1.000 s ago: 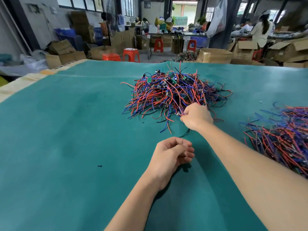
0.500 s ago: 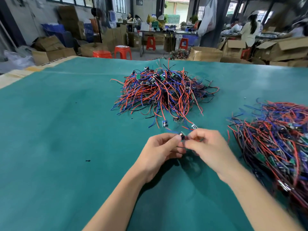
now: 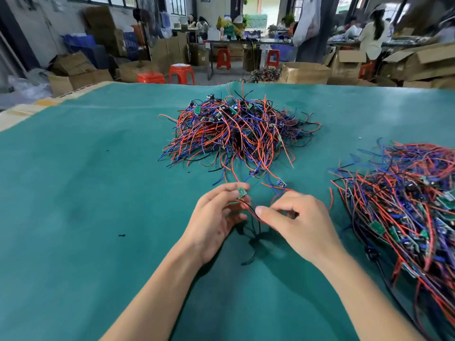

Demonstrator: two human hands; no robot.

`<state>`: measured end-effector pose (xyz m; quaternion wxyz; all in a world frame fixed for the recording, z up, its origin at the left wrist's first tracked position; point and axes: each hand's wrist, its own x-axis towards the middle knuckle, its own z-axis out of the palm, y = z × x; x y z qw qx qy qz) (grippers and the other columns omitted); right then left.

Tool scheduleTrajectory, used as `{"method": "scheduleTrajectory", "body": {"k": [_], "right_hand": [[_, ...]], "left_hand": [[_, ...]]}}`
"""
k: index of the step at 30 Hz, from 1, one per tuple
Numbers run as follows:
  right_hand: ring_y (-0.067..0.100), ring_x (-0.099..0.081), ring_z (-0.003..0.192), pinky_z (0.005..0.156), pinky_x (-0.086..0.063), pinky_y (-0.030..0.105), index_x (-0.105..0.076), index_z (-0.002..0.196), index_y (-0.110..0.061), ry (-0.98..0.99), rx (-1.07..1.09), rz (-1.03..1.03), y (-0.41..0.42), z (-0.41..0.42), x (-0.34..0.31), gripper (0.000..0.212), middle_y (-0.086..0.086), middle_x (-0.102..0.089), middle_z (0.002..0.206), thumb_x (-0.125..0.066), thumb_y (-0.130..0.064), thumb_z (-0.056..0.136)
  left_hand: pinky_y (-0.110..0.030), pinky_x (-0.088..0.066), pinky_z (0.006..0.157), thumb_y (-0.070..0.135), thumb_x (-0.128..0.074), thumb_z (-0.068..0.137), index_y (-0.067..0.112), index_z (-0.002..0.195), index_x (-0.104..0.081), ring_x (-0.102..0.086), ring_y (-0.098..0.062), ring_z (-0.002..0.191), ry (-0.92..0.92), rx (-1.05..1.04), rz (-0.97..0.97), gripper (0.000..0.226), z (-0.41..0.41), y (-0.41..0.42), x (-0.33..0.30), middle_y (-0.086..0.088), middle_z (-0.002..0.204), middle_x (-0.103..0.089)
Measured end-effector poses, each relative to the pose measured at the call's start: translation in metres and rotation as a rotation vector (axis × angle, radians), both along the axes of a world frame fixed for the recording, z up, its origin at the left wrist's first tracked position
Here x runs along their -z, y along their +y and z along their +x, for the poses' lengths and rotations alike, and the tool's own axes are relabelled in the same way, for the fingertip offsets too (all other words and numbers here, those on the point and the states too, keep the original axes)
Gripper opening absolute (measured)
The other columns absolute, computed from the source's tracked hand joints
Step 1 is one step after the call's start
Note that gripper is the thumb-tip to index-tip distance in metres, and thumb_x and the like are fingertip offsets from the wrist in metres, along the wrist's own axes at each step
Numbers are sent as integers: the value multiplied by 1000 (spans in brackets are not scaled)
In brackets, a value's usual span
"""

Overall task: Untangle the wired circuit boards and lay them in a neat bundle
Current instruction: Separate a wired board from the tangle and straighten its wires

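A tangled heap of red, blue and black wires with small boards (image 3: 236,134) lies at the middle of the green table (image 3: 73,193). My left hand (image 3: 216,217) pinches a small green circuit board (image 3: 242,192) just in front of the heap. My right hand (image 3: 295,222) grips that board's red and black wires (image 3: 248,208) a little to the right. Another small board (image 3: 280,182) lies on the cloth above my right hand, its wires still leading into the heap. A second large pile of wired boards (image 3: 406,207) lies at the right.
Beyond the table's far edge stand cardboard boxes (image 3: 304,73), orange stools (image 3: 181,73) and workbenches. A person in a light top (image 3: 371,38) stands at the back right. A small dark speck (image 3: 121,235) lies on the cloth at the left.
My right hand pulled a wired board out of the heap towards me. My left hand opened, came up and took hold of the board. The view turned right, showing more of the right pile.
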<state>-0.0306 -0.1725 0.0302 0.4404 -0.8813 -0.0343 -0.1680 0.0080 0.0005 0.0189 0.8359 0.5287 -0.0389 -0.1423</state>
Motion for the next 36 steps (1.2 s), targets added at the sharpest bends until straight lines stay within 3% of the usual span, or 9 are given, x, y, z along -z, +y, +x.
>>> {"method": "scheduleTrajectory", "body": {"k": [3, 6, 8, 13, 18, 24, 27, 29, 36], "right_hand": [[4, -43, 46, 51, -33, 14, -71, 62, -21, 53, -68, 41, 1, -3, -4, 26, -12, -53, 49, -83, -39, 77], [4, -50, 53, 57, -41, 17, -77, 81, -30, 60, -67, 139, 0, -1, -6, 11, -13, -68, 67, -87, -33, 77], [10, -57, 62, 64, -47, 23, -79, 88, -33, 102, -97, 258, -2, 0, -6, 15, -6, -73, 75, -87, -34, 75], [11, -59, 64, 52, -45, 18, -81, 97, -34, 197, -224, 455, -4, -1, -5, 27, -3, -71, 76, -87, -16, 78], [11, -59, 62, 56, -48, 19, -84, 92, -26, 162, -227, 525, -3, 1, -3, 26, 1, -68, 70, -84, -4, 78], [10, -58, 60, 55, -46, 22, -81, 77, -16, 154, -151, 695, -4, 3, -4, 17, 0, -69, 66, -84, -28, 64], [15, -45, 56, 53, -39, 33, -76, 70, -13, 71, -43, 515, -8, 6, -1, 38, -1, -55, 55, -86, -48, 59], [16, -40, 56, 56, -34, 36, -74, 68, -11, 59, -35, 442, -11, 6, -1, 47, -2, -50, 53, -84, -56, 58], [14, -48, 52, 47, -38, 28, -73, 67, -14, 113, -92, 442, -12, 5, -2, 57, 0, -55, 55, -84, -69, 56]], "left_hand": [[-26, -47, 68, 12, -48, 98, 2, 119, -68, -61, -16, 74, 10, 115, 8, 30, -1, 2, -1, -12, 92, -69], [-26, -39, 67, 13, -55, 93, -5, 118, -62, -55, -16, 72, -9, 159, 3, 31, -3, 0, -1, -18, 94, -62], [-28, -34, 68, 13, -57, 91, -8, 116, -58, -53, -15, 70, -40, 177, -8, 32, -5, 0, -2, -19, 91, -55], [-24, -33, 58, 14, -60, 90, 5, 93, -55, -54, -16, 63, -74, 249, 24, 11, -10, -1, -3, -14, 73, -56], [-25, -33, 58, 15, -65, 86, 7, 98, -57, -56, -13, 57, -66, 260, 47, 17, -10, -1, -2, -8, 71, -58], [-17, -42, 57, 1, -72, 80, 4, 95, -65, -52, -10, 56, -102, 315, 73, 17, -10, 3, 0, -11, 83, -69], [-19, -33, 50, 13, -67, 83, 12, 87, -71, -49, -11, 52, -111, 273, 126, 6, -11, -2, 0, -12, 83, -72], [-19, -32, 47, 22, -60, 93, 16, 87, -77, -53, -13, 54, -63, 248, 105, 19, -10, -4, -1, -16, 89, -73], [-19, -39, 43, 47, -64, 88, 10, 89, -78, -60, -16, 57, -50, 277, 68, 40, -11, -3, -4, -18, 88, -74]]}}
